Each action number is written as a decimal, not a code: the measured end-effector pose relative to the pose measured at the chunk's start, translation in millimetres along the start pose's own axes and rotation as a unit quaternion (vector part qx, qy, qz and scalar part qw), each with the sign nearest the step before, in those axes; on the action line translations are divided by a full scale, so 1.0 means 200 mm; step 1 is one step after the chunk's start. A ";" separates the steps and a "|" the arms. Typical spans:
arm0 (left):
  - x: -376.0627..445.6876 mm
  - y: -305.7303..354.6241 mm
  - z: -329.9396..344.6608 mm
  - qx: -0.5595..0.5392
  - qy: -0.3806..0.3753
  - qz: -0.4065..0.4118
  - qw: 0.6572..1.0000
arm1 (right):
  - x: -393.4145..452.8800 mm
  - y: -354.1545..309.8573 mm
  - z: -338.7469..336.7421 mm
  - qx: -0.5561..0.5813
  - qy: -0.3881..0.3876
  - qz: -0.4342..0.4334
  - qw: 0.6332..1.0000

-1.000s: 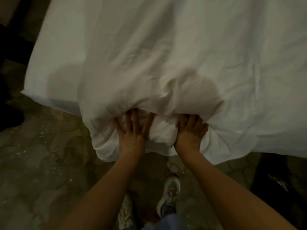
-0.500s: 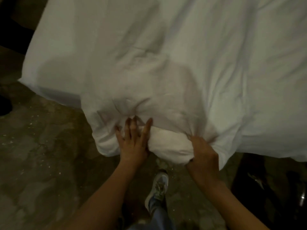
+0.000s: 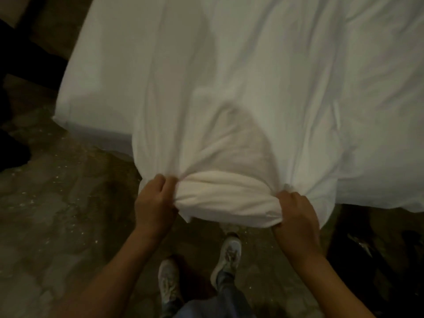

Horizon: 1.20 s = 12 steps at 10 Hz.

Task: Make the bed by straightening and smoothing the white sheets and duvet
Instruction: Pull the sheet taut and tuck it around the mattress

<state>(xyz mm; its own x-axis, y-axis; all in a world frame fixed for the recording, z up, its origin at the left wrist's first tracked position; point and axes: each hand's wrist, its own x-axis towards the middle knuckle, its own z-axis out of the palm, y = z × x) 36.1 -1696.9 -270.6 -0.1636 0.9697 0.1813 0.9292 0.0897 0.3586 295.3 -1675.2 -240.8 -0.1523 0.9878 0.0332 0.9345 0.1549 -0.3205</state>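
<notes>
Two grips clenched: left grip (image 3: 156, 203) and right grip (image 3: 296, 214) each clutch the bunched duvet (image 3: 229, 196) at the bed's (image 3: 96, 92) near edge, overhanging the floor (image 3: 57, 214). Recommend level holds and an even pull, so nothing twists.

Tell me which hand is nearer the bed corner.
Left. The left hand grips the sheet a little right of the bed corner, nearer the person; the right hand grips it much farther right.
</notes>
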 end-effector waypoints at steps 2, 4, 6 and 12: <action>-0.04 0.00 -0.06 0.022 -0.037 -0.056 0.998 | -0.01 -0.06 0.01 -0.017 -0.013 0.015 1.000; -0.15 0.21 0.02 -0.205 -0.006 -0.590 0.781 | -0.02 -0.09 0.00 -0.016 -0.001 0.029 0.999; -0.04 0.41 0.05 -0.674 -0.007 -0.663 0.326 | -0.03 -0.06 0.03 -0.025 0.009 0.026 0.999; -0.24 0.55 0.12 -0.405 0.159 -0.522 0.733 | -0.01 -0.06 0.06 -0.026 -0.056 0.078 0.995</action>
<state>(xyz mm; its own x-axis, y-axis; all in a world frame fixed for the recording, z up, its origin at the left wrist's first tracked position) 154.6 -1728.5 -262.5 -0.8344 0.3550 -0.4216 -0.2392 0.4559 0.8573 280.8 -1678.7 -248.3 -0.0370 0.9922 -0.1189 0.9644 0.0043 -0.2646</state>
